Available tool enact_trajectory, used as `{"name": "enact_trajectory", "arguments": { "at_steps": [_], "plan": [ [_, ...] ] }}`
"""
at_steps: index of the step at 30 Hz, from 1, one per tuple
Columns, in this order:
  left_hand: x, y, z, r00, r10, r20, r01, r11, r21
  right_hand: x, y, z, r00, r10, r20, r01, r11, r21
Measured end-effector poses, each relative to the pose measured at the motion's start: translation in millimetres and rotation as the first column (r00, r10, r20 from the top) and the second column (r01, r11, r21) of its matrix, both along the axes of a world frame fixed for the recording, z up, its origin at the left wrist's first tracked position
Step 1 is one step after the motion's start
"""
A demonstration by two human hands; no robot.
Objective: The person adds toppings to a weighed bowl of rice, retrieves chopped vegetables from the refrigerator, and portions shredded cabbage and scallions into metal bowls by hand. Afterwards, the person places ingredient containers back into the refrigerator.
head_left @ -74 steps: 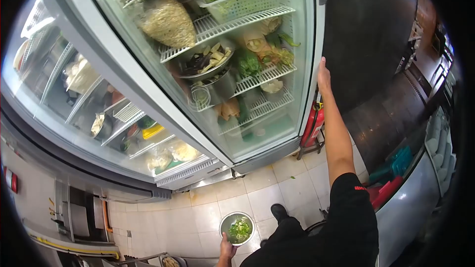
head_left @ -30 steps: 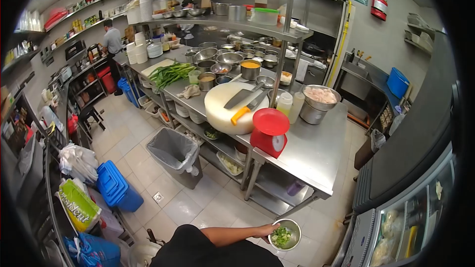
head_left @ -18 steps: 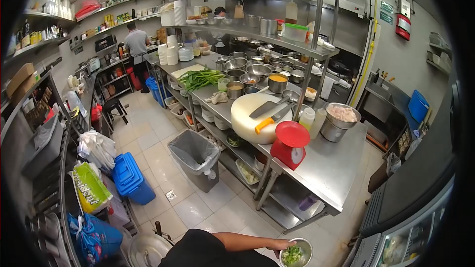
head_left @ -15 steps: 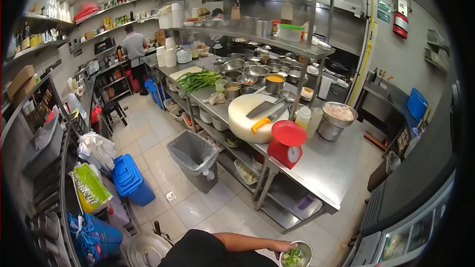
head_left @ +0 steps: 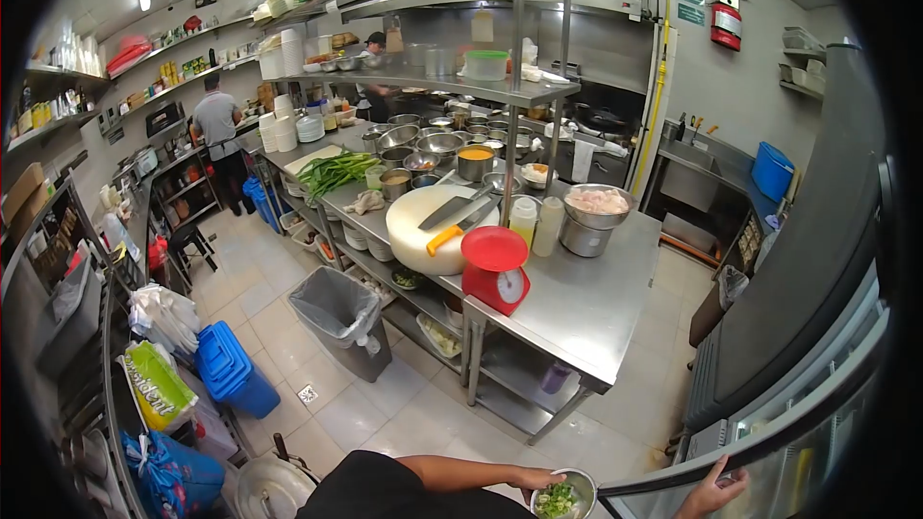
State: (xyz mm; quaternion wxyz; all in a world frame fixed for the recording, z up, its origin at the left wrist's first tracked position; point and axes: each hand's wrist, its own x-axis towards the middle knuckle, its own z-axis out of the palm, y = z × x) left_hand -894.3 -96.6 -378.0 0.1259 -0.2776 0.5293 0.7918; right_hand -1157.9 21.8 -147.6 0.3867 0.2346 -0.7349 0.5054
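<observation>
My left hand (head_left: 536, 481) grips the rim of a small metal bowl (head_left: 583, 486) low in the view. Chopped green pieces (head_left: 556, 500) lie inside the bowl. To the right, my right hand (head_left: 713, 494) is raised in front of the glass of a fridge door (head_left: 769, 476), fingers spread and nothing held. Whether its fingers touch the glass, I cannot tell. The pale door frame runs from beside the bowl up to the right edge.
A steel table (head_left: 586, 312) bears a red scale (head_left: 495, 269), a thick round white board (head_left: 413, 231) with knives, and a bowl of pale meat (head_left: 598, 200). A grey bin (head_left: 336, 312) and blue bin (head_left: 236, 375) stand left. Two people (head_left: 216, 125) are farther back.
The view has turned from the fridge toward the kitchen. My right hand, out of view half a second ago, now shows at the lower right. The fridge door frame has come closer to the bowl.
</observation>
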Motion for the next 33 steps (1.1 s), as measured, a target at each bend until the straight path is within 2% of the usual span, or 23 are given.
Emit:
{"name": "enact_trajectory", "arguments": {
  "at_steps": [2, 4, 6, 8, 9, 10, 12, 13, 15, 16, 17, 18, 19, 20, 21, 24, 25, 26, 27, 28, 30, 32, 33],
  "plan": [
    [-10, 4, 5, 1.0, 0.0, -0.009, 0.0, 1.0, -0.006, 8, 5, 15, 0.953, 0.148, 0.264, -0.15, 0.989, -0.013],
    [-19, 9, 7, 1.0, -0.003, -0.018, 0.003, 1.0, -0.007, 4, 8, 20, 0.96, 0.151, 0.234, -0.169, 0.984, 0.06],
    [-28, 14, 5, 0.999, 0.036, -0.033, -0.039, 0.992, -0.121, -7, 15, 13, 0.966, 0.151, 0.209, -0.182, 0.974, 0.138],
    [-34, 12, 2, 0.999, -0.037, -0.038, 0.034, 0.998, -0.057, -32, 27, -10, 0.879, 0.259, 0.4, -0.383, 0.883, 0.271],
    [-36, 10, 3, 0.994, -0.098, -0.045, 0.099, 0.995, 0.002, -10, 28, 13, 0.892, 0.257, 0.373, -0.366, 0.894, 0.259],
    [-40, 10, 3, 0.993, -0.111, -0.044, 0.112, 0.994, 0.006, -23, 33, -3, 0.894, 0.244, 0.375, -0.355, 0.898, 0.262],
    [-45, 14, 7, 0.986, -0.154, -0.06, 0.155, 0.988, 0.011, -51, 48, -52, 0.799, 0.282, 0.531, -0.412, 0.9, 0.141],
    [-49, 16, 9, 0.979, -0.198, -0.051, 0.199, 0.98, 0.023, -43, 53, -61, 0.809, 0.265, 0.525, -0.392, 0.908, 0.145],
    [-64, 23, 19, 0.984, -0.178, 0.002, 0.176, 0.974, -0.146, -15, 55, -60, 0.813, 0.298, 0.5, -0.381, 0.922, 0.07],
    [-76, 17, 5, 0.92, -0.38, 0.099, 0.389, 0.916, -0.095, 0, 57, -52, 0.84, 0.194, 0.506, -0.334, 0.921, 0.201],
    [-83, 26, -13, 0.922, -0.388, -0.01, 0.368, 0.881, -0.297, 8, 65, -61, 0.822, 0.21, 0.529, -0.357, 0.914, 0.192],
    [-91, 25, -7, 0.879, -0.476, 0.038, 0.473, 0.858, -0.201, 25, 68, -46, 0.742, 0.163, 0.651, -0.362, 0.914, 0.183],
    [-99, 28, -22, 0.841, -0.53, 0.109, 0.54, 0.808, -0.236, 33, 73, -49, 0.832, 0.161, 0.531, -0.318, 0.922, 0.219],
    [-99, 29, -6, 0.874, -0.485, -0.01, 0.472, 0.856, -0.209, 35, 79, -72, 0.87, 0.22, 0.441, -0.344, 0.912, 0.223],
    [-104, 28, 7, 0.839, -0.544, 0.019, 0.539, 0.825, -0.168, 47, 87, -73, 0.802, 0.295, 0.52, -0.368, 0.929, 0.042],
    [-122, 34, 32, 0.794, -0.602, 0.086, 0.606, 0.795, -0.022, 65, 107, -84, 0.803, 0.222, 0.553, -0.239, 0.97, -0.042],
    [-128, 32, -8, 0.786, -0.618, 0.023, 0.618, 0.782, -0.086, 69, 121, -81, 0.813, 0.158, 0.56, -0.15, 0.987, -0.06],
    [-132, 38, 1, 0.742, -0.669, 0.041, 0.67, 0.737, -0.091, 72, 133, -77, 0.792, 0.082, 0.604, -0.066, 0.997, -0.048],
    [-135, 38, 45, 0.666, -0.739, 0.101, 0.744, 0.648, -0.164, 81, 133, -52, 0.774, 0.0, 0.633, 0.016, 1.0, -0.019],
    [-145, 56, 57, 0.601, -0.777, 0.187, 0.794, 0.556, -0.247, 80, 158, -60, 0.778, -0.018, 0.628, 0.062, 0.997, -0.048],
    [-150, 61, 39, 0.549, -0.822, 0.15, 0.81, 0.479, -0.337, 84, 186, -77, 0.755, -0.113, 0.646, 0.198, 0.978, -0.059],
    [-156, 58, 2, 0.55, -0.812, 0.195, 0.807, 0.457, -0.374, 84, 215, -107, 0.794, -0.191, 0.577, 0.286, 0.955, -0.077],
    [-150, 61, 0, 0.621, -0.772, 0.137, 0.775, 0.577, -0.259, 88, 228, -122, 0.821, -0.216, 0.529, 0.299, 0.951, -0.076]
  ]
}}
